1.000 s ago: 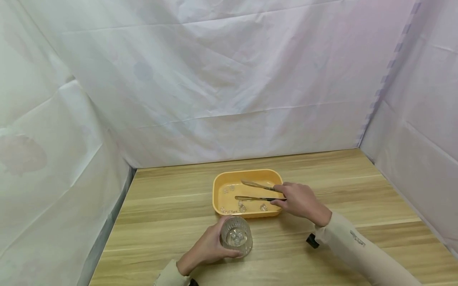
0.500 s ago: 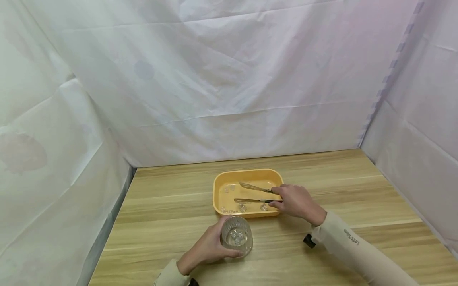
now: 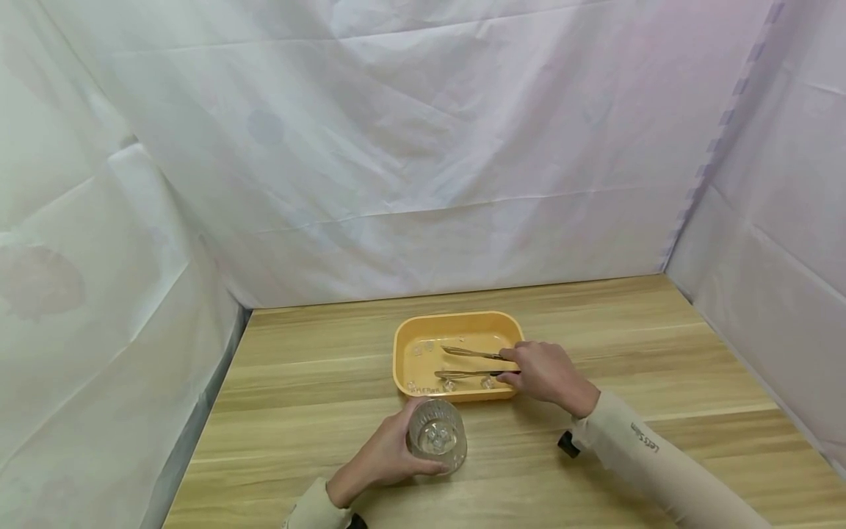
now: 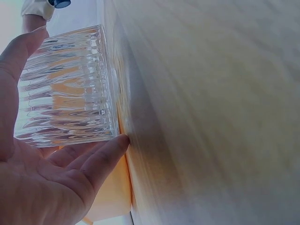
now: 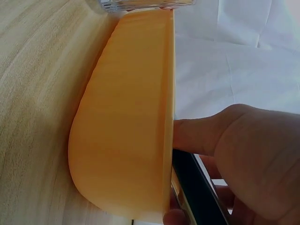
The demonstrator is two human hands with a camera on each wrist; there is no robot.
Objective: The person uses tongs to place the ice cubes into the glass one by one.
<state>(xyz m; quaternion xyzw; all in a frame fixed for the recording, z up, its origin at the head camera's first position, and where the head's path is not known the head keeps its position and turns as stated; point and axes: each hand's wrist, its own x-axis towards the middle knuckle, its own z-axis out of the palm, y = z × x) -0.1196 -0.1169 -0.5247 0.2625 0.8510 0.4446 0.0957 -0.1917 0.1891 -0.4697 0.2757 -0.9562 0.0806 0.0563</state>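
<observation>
My left hand (image 3: pixel 390 450) grips a clear ribbed glass (image 3: pixel 438 435) that stands on the table just in front of a yellow tray. Several clear ice-like cubes lie in its bottom. In the left wrist view the thumb and fingers wrap the glass (image 4: pixel 70 89) from both sides. With my right hand (image 3: pixel 545 373) I hold gold tongs (image 3: pixel 469 373) over the right rim of the yellow tray (image 3: pixel 399 367). The tongs' arms are spread apart inside the tray, the lower one beside a clear cube (image 3: pixel 449 385). Dark grips of the tongs (image 5: pixel 197 187) show in the right wrist view.
Another clear cube (image 3: pixel 487 383) lies near the tray's right front, and several more lie at its left side. The wood-patterned table (image 3: pixel 297 397) extends around the tray. White cloth (image 3: pixel 423 184) hangs behind and at both sides.
My right hand has shifted slightly left with the tongs, and their lower arm has come down closer to the front cubes. The left hand and the glass have stayed in place.
</observation>
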